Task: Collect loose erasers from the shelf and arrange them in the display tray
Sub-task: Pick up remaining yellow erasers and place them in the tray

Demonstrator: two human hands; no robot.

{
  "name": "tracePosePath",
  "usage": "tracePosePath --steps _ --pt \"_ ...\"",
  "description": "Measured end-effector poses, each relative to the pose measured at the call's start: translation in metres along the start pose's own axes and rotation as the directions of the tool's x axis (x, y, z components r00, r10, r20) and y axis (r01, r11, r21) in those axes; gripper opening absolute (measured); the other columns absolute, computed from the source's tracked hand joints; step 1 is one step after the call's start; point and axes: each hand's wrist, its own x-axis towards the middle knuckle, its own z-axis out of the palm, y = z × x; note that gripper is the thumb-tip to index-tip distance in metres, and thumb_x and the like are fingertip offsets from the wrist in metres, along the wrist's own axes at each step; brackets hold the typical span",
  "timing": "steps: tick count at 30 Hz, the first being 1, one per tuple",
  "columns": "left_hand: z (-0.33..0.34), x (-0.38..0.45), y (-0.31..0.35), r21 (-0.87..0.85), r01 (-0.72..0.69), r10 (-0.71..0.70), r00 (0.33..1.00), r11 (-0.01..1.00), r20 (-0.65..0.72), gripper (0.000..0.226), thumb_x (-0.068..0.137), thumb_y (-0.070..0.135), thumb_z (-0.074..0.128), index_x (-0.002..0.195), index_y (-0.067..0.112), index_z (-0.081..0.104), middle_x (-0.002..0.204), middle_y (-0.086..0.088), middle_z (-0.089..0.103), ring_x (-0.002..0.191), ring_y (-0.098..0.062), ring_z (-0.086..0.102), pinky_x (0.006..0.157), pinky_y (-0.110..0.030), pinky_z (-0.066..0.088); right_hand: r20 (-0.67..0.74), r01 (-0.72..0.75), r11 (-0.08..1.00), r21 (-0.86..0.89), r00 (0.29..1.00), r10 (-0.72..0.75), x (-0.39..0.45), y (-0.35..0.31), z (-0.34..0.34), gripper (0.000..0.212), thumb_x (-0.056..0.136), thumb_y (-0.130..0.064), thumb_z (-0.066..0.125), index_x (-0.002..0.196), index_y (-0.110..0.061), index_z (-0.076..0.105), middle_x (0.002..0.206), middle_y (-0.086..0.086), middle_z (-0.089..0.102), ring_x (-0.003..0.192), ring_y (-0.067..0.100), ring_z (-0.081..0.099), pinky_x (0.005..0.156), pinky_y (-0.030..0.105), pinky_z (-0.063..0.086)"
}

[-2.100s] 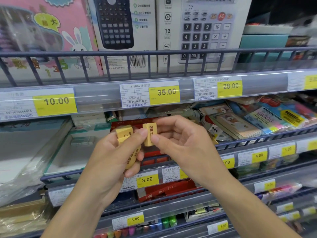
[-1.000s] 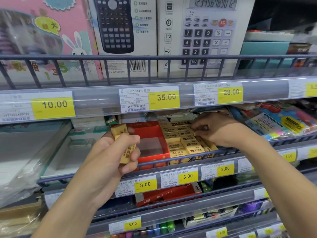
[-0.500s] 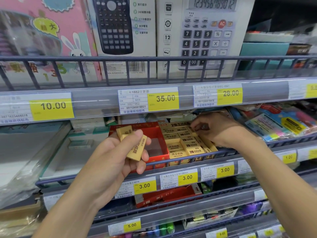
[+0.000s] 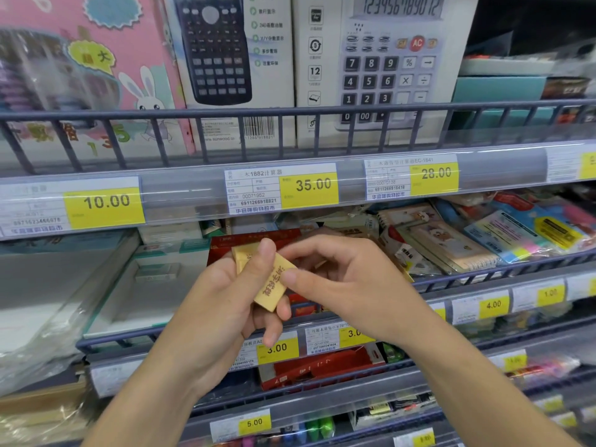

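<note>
Yellow erasers [image 4: 269,282] gripped in raised left hand [image 4: 225,301], top one pinched by right hand [image 4: 342,282], red display tray [image 4: 254,241] behind

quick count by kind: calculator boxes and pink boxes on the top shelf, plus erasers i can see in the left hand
calculator boxes: 2 (black calculator box, grey calculator box)
pink rabbit box: 1
erasers showing in the left hand: 2 (front eraser, rear eraser); any others are hidden
total: 5
</note>
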Motion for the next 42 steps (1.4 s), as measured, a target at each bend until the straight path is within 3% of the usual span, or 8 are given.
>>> tracePosePath --steps 7,16,20,24,27,31,38,42 --pt "-0.008 -0.006 0.000 0.007 -0.024 0.025 0.999 1.000 -0.041 0.067 0.092 0.061 0.064 0.107 -0.003 0.065 0.066 -0.010 0.063 0.047 -0.015 0.056 0.036 -0.022 0.044 -0.006 -0.062 0.957 0.282 0.998 0.067 0.002 0.002 0.008 0.014 0.090 -0.008 0.072 0.104 -0.007 0.071 0.091 -0.001 0.075 0.085 0.010 0.069 0.077 0.022 0.054" --pt "-0.019 -0.012 0.001 0.164 -0.035 0.041 0.998 0.986 -0.038 0.031 0.082 0.051 0.075 0.095 0.022 0.074 0.048 -0.010 0.048 0.029 -0.015 0.028 0.034 -0.017 0.028 -0.091 -0.070 0.930 0.361 0.990 0.109 0.007 0.001 0.011 0.027 0.085 -0.020 0.075 0.108 -0.007 0.069 0.095 0.006 0.076 0.075 0.019 0.065 0.066 0.027 0.052" --pt "-0.021 -0.012 -0.002 0.167 -0.049 0.061 0.996 0.985 -0.071 0.026 0.084 0.047 0.079 0.095 0.024 0.075 0.045 -0.009 0.044 0.028 -0.017 0.028 0.035 -0.016 0.026 -0.189 -0.041 0.970 0.238 0.978 0.088 0.002 -0.001 0.015 0.033 0.077 -0.031 0.079 0.103 -0.014 0.070 0.091 -0.003 0.075 0.073 0.011 0.067 0.065 0.022 0.054" --pt "-0.021 -0.011 -0.004 0.118 -0.058 0.073 0.989 0.991 -0.126 0.026 0.082 0.046 0.078 0.089 0.022 0.075 0.044 -0.009 0.043 0.026 -0.017 0.026 0.035 -0.015 0.026 -0.144 -0.019 0.999 -0.029 0.989 0.014 -0.010 -0.001 0.019 0.045 0.081 -0.031 0.083 0.124 -0.032 0.067 0.104 -0.007 0.065 0.086 0.015 0.066 0.077 0.033 0.059" --pt "-0.021 -0.011 -0.004 0.135 -0.054 0.066 0.994 0.989 -0.089 0.031 0.081 0.049 0.084 0.087 0.021 0.074 0.045 -0.012 0.046 0.026 -0.018 0.029 0.035 -0.016 0.028 -0.143 -0.004 0.971 -0.239 0.989 -0.031 -0.015 0.000 0.022 0.053 0.084 -0.038 0.077 0.135 -0.039 0.060 0.103 -0.013 0.054 0.094 0.009 0.061 0.080 0.022 0.051" --pt "-0.021 -0.011 -0.005 0.168 -0.039 0.050 0.997 0.985 -0.063 0.035 0.079 0.053 0.083 0.092 0.021 0.075 0.047 -0.012 0.047 0.028 -0.018 0.030 0.034 -0.017 0.029 -0.142 0.055 0.949 -0.310 0.985 -0.103 -0.016 0.000 0.020 0.045 0.091 -0.028 0.073 0.134 -0.032 0.063 0.106 -0.019 0.056 0.105 0.002 0.058 0.085 0.013 0.044" --pt "-0.025 -0.008 -0.003 0.168 -0.005 0.029 0.989 0.986 -0.144 0.051 0.081 0.054 0.072 0.078 0.006 0.055 0.049 -0.005 0.035 0.038 -0.013 0.024 0.035 -0.017 0.024 -0.240 -0.058 0.940 -0.336 0.970 -0.026 -0.012 0.009 -0.024 0.033 0.091 -0.026 0.072 0.122 -0.038 0.068 0.100 -0.020 0.071 0.089 0.004 0.066 0.073 0.017 0.051" --pt "-0.026 -0.004 0.002 0.142 0.003 0.017 0.991 0.990 -0.136 0.045 0.089 0.044 0.075 0.082 0.007 0.051 0.055 -0.004 0.032 0.046 -0.014 0.023 0.038 -0.014 0.029 -0.316 -0.203 0.903 -0.380 0.946 0.079 -0.004 0.016 -0.063 0.023 0.090 -0.035 0.072 0.110 -0.045 0.072 0.069 -0.002 0.070 0.052 0.006 0.052 0.050 0.018 0.039"
